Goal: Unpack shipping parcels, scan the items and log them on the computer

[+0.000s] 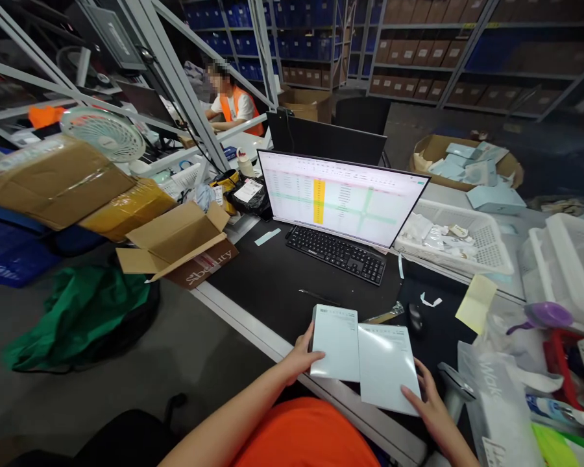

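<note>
Two pale blue flat boxes lie side by side over the front edge of the black desk mat. My left hand [302,355] grips the left box [337,344] by its left side, thumb on top. On the right box [388,370], my right hand [429,395] holds the lower right edge, its thumb over the top face. Small print and a barcode show near the upper edge of the left box. Behind the boxes lie a box cutter [383,314] and a dark thin pen-like stick [320,297]. Fingers under both boxes are hidden.
A monitor [343,198] and keyboard [335,253] stand behind; a mouse [415,318] and a scanner [455,389] are at right. An open carton [175,240] sits at the left edge. White baskets [486,246] line the right. A person in an orange vest [233,107] sits beyond.
</note>
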Demonstrator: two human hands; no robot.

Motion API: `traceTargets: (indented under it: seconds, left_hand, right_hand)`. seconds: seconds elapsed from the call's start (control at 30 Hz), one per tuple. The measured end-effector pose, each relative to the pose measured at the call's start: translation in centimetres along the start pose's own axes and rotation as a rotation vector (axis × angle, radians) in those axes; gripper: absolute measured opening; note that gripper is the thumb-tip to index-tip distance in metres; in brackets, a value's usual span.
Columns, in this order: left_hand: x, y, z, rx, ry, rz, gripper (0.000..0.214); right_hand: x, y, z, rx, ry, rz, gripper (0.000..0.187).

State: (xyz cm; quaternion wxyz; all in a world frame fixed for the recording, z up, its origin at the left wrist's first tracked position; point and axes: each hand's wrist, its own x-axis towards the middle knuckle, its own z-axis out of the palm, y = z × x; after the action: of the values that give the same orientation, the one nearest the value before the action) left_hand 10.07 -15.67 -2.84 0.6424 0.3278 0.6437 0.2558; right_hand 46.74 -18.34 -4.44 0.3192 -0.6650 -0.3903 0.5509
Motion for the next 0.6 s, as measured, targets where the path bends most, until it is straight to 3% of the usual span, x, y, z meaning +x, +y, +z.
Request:
traceTargets:
  seconds: [0.07, 0.13, 0.23, 0.37, 0.5, 0.6]
  left_hand:
    - [-0.4, -0.6, -0.5, -0.095, -0.039, -0.026, 0.130]
    - [-0.7, -1.5, -0.6, -0.185, -0.004, -0.059, 0.142]
    - [-0.9, -2.4, -0.5, -0.293, 0.069, -0.127, 0.121]
    - [-0.9, -2.7, -0.8, -0.405, -0.031, -0.164, 0.079]
    - [-0.8, -3.0, -1.2, -0.416, -0.008, -0.131, 0.073]
    - [-0.6, -3.7, -1.5, -0.411, -0.005, -0.161, 0.070]
  right_hand:
    - [-1.4, -0.5, 0.1, 0.064, 0.028, 0.028, 0.100]
    - [-2.5, -1.2, 0.3, 0.136, 0.105, 0.049, 0.102]
    - [-3.6, -2.5, 1.3, 0.309, 0.139, 0.106, 0.099]
    - [-3.7, -5.1, 5.5, 0.457, -0.069, 0.131, 0.098]
    - [-2.6, -7.1, 9.8, 0.407, -0.208, 0.134, 0.112]
    - [-1.9, -7.0, 10.8, 0.380, -0.311, 0.223, 0.118]
